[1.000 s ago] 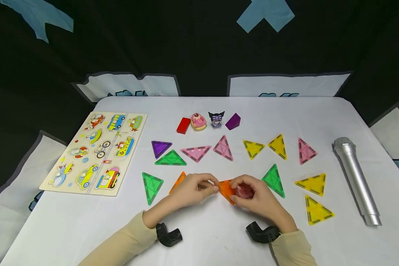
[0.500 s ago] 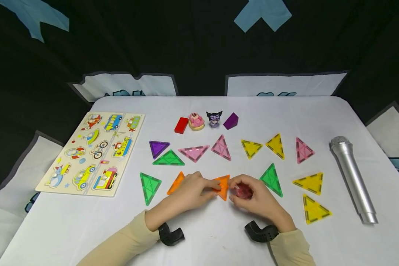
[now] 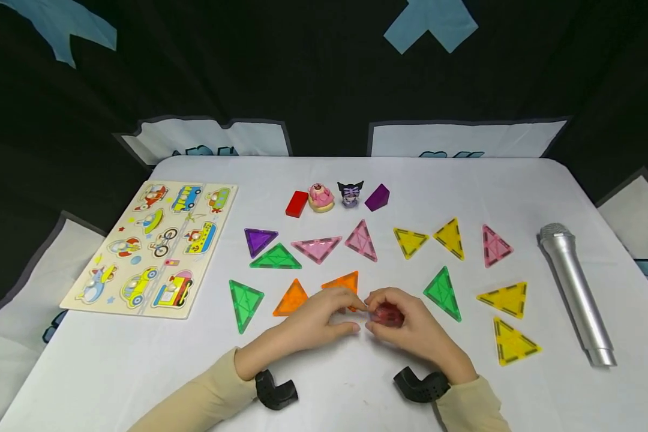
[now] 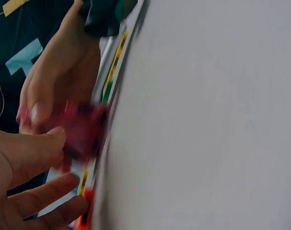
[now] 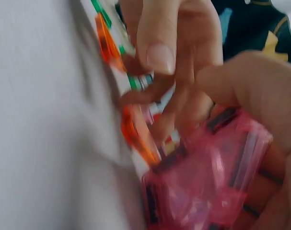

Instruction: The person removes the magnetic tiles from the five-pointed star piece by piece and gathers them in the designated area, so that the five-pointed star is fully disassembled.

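Note:
In the head view my right hand (image 3: 410,327) grips a stack of see-through pink-red triangular magnetic tiles (image 3: 387,314). The right wrist view shows the stack (image 5: 203,177) close up, with dark magnet strips along its edges. My left hand (image 3: 321,318) reaches toward it from the left, fingertips right at the stack. Its fingers are spread in the left wrist view, and the thumb (image 4: 52,141) overlaps the blurred pink tiles (image 4: 83,129). Just beyond the left hand lies an orange triangle tile (image 3: 345,281), partly hidden by the fingers. Another orange triangle (image 3: 291,298) lies left of it.
Green (image 3: 441,293), yellow (image 3: 510,299), pink (image 3: 360,241) and purple (image 3: 260,241) triangles lie around. Behind them stand a red block (image 3: 297,204), two small figures (image 3: 321,198) and a purple block (image 3: 378,198). A puzzle board (image 3: 156,252) lies left, a silver microphone (image 3: 578,294) right.
The left hand has moved the orange triangle left, placed it beside the other orange one and let go. Its fingers now meet the pink-red stack, which the right hand has brought slightly left.

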Available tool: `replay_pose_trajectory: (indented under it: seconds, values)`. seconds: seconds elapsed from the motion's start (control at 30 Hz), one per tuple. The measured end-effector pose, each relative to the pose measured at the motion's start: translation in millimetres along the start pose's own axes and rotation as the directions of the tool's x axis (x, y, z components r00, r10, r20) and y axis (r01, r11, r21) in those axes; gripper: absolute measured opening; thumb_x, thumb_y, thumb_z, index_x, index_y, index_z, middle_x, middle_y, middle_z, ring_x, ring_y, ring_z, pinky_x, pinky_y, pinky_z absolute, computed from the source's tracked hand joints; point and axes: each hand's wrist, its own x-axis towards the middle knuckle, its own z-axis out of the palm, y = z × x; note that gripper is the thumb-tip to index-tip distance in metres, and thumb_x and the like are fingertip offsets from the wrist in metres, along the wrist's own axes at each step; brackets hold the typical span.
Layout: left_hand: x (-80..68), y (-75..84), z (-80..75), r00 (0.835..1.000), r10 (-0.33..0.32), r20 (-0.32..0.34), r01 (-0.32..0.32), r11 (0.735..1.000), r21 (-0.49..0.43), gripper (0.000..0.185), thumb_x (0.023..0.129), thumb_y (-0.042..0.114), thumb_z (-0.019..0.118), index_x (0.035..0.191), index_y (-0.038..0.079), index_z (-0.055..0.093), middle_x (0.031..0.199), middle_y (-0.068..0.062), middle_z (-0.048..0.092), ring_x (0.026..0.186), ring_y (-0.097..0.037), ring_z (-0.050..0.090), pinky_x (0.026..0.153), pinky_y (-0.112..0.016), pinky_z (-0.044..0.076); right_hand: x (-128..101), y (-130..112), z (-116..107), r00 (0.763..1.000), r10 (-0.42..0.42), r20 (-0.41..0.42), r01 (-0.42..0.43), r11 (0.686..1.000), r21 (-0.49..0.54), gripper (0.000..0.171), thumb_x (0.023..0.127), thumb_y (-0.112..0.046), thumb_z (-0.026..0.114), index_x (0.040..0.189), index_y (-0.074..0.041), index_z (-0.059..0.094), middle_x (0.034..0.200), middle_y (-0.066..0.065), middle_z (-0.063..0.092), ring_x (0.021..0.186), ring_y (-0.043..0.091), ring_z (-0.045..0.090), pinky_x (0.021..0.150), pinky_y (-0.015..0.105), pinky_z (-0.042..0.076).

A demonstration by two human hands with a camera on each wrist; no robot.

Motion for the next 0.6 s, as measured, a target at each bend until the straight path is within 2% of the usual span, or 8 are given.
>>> replay_pose_trajectory:
  seconds: [0.1, 0.17, 0.27, 0.33, 0.4, 0.5, 0.57, 0.6]
  values:
    - [2.0, 0.3, 9.9, 1.000, 0.009, 0.017, -0.008, 0.995, -0.097, 0.023, 0.080, 0.024, 0.070, 0.099, 0.013, 0.064, 0.095, 0.007, 0.061, 0.087, -0.009, 0.051, 0.079, -0.023, 0.042, 0, -4, 5, 1.000, 0.024, -0.018, -0.024, 1.000, 0.000, 0.021, 0.076, -0.010, 0.073, 0.091, -0.013, 0.059, 0.108, 0.003, 0.059, 0.101, 0.018, 0.055, 0.085, 0.029, 0.045]
    - [4.4, 0.8, 15.5, 1.000, 0.000, -0.003, -0.001, 0.988, -0.157, 0.020, 0.078, 0.025, 0.072, 0.093, 0.014, 0.065, 0.088, 0.009, 0.061, 0.081, -0.009, 0.051, 0.075, -0.022, 0.042, 0, -7, 5, 0.998, 0.062, -0.025, -0.060, 0.997, 0.045, 0.020, 0.077, -0.008, 0.071, 0.092, -0.012, 0.057, 0.112, 0.008, 0.058, 0.100, 0.020, 0.056, 0.083, 0.030, 0.046]
    - [7.9, 2.6, 21.6, 0.997, -0.034, -0.076, 0.016, 0.973, -0.230, 0.018, 0.078, 0.026, 0.072, 0.088, 0.014, 0.064, 0.081, 0.008, 0.061, 0.073, -0.010, 0.051, 0.068, -0.022, 0.042, 1, -10, 4, 0.992, 0.128, -0.021, -0.124, 0.983, 0.136, 0.020, 0.080, -0.005, 0.067, 0.094, -0.009, 0.054, 0.116, 0.012, 0.055, 0.094, 0.020, 0.057, 0.077, 0.027, 0.048]
    - [9.4, 4.6, 24.0, 0.989, -0.062, -0.131, 0.025, 0.964, -0.266, 0.020, 0.077, 0.024, 0.073, 0.089, 0.012, 0.063, 0.080, 0.006, 0.061, 0.070, -0.011, 0.051, 0.065, -0.022, 0.043, 1, -12, 3, 0.988, 0.154, -0.002, -0.149, 0.961, 0.232, 0.021, 0.083, -0.002, 0.061, 0.101, -0.005, 0.052, 0.116, 0.015, 0.053, 0.092, 0.020, 0.055, 0.075, 0.025, 0.047]
    - [9.9, 6.3, 25.7, 0.980, -0.088, -0.179, 0.033, 0.958, -0.286, 0.026, 0.076, 0.023, 0.074, 0.092, 0.009, 0.060, 0.081, 0.002, 0.060, 0.070, -0.013, 0.052, 0.064, -0.023, 0.044, 2, -13, 3, 0.989, 0.145, 0.041, -0.150, 0.914, 0.377, 0.025, 0.086, -0.001, 0.053, 0.111, 0.002, 0.049, 0.117, 0.020, 0.049, 0.092, 0.024, 0.052, 0.074, 0.024, 0.045]
    - [9.6, 8.2, 26.7, 0.966, -0.129, -0.223, 0.057, 0.952, -0.302, 0.035, 0.075, 0.022, 0.075, 0.099, 0.006, 0.055, 0.085, -0.001, 0.057, 0.071, -0.014, 0.052, 0.063, -0.023, 0.044, 2, -15, 5, 0.988, 0.101, 0.118, -0.152, 0.794, 0.588, 0.039, 0.087, 0.002, 0.043, 0.124, 0.013, 0.040, 0.127, 0.024, 0.039, 0.105, 0.028, 0.045, 0.079, 0.026, 0.045]
    - [9.4, 8.8, 27.1, 0.961, -0.155, -0.228, 0.076, 0.944, -0.321, 0.039, 0.076, 0.023, 0.074, 0.103, 0.005, 0.053, 0.088, -0.002, 0.056, 0.073, -0.014, 0.053, 0.064, -0.023, 0.045, 2, -15, 6, 0.986, 0.078, 0.148, -0.157, 0.736, 0.659, 0.042, 0.087, 0.003, 0.041, 0.128, 0.015, 0.035, 0.134, 0.022, 0.032, 0.116, 0.028, 0.039, 0.083, 0.026, 0.044]
    - [9.4, 9.0, 26.8, 0.960, -0.168, -0.223, 0.085, 0.937, -0.340, 0.039, 0.077, 0.023, 0.073, 0.104, 0.004, 0.052, 0.090, -0.002, 0.055, 0.075, -0.013, 0.053, 0.065, -0.022, 0.046, 2, -14, 7, 0.986, 0.069, 0.149, -0.152, 0.728, 0.669, 0.043, 0.088, 0.004, 0.041, 0.129, 0.015, 0.034, 0.137, 0.021, 0.030, 0.118, 0.027, 0.037, 0.084, 0.027, 0.044]
